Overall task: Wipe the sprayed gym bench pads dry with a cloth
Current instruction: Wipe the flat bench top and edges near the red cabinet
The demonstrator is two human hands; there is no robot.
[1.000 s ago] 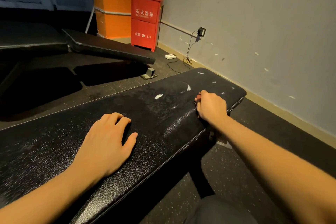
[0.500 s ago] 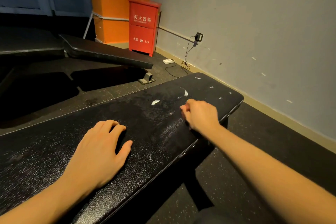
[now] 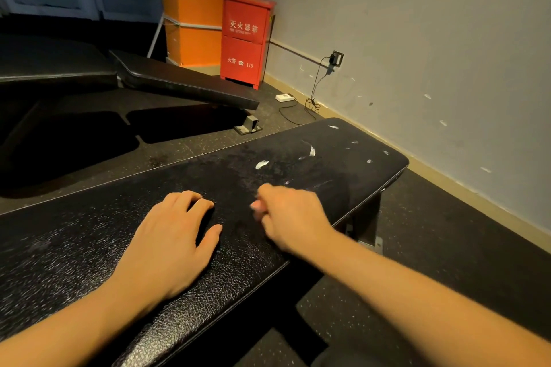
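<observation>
We see the black bench pad (image 3: 343,164) running diagonally across the view, with white streaks (image 3: 261,164) near its far end. The left hand (image 3: 170,244) rests palm down on the pad, fingers loosely spread and slightly bent. The right hand (image 3: 292,217) is on the pad just beside it, fingers curled and blurred; we cannot tell if it pinches anything. 1 more bench (image 3: 185,83) and a red fire box (image 3: 246,39) stand behind.

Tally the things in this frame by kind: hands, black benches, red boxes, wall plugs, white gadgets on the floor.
Hands: 2
Black benches: 2
Red fire box: 1
Wall plug: 1
White floor gadget: 1
Total: 7
</observation>
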